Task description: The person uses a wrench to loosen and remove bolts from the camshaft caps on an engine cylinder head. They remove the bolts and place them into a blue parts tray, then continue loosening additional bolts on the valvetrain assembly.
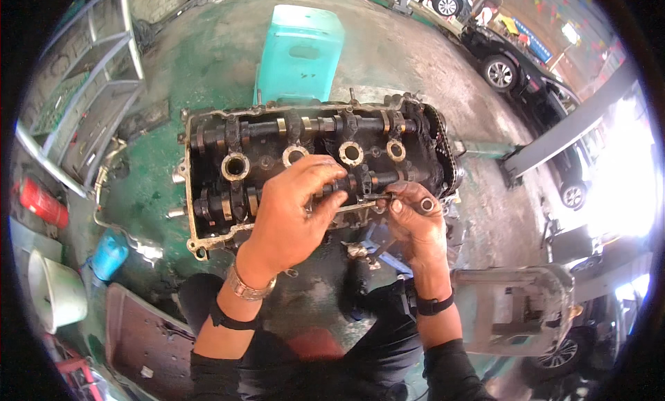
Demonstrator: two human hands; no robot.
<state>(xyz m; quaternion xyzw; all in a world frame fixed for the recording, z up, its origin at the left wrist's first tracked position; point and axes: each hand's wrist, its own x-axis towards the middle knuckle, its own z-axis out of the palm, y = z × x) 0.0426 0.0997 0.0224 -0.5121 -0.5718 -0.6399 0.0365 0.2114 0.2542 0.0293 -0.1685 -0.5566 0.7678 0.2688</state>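
An engine cylinder head lies in front of me with its valve cover off. Two camshafts and a row of round spark plug tubes show in it, dark with oil. My left hand hovers over the near camshaft, thumb and fingers curved but apart, with nothing seen between them. At the near right edge, my right hand pinches a thin dark bolt between thumb and forefinger, its shank pointing left. A round metal piece like a socket also rests against that hand's fingers.
Behind the cylinder head stands a turquoise plastic stool. A metal rack, red fire extinguisher, blue jug and white bucket are at left. A lift post and a dark car stand at right.
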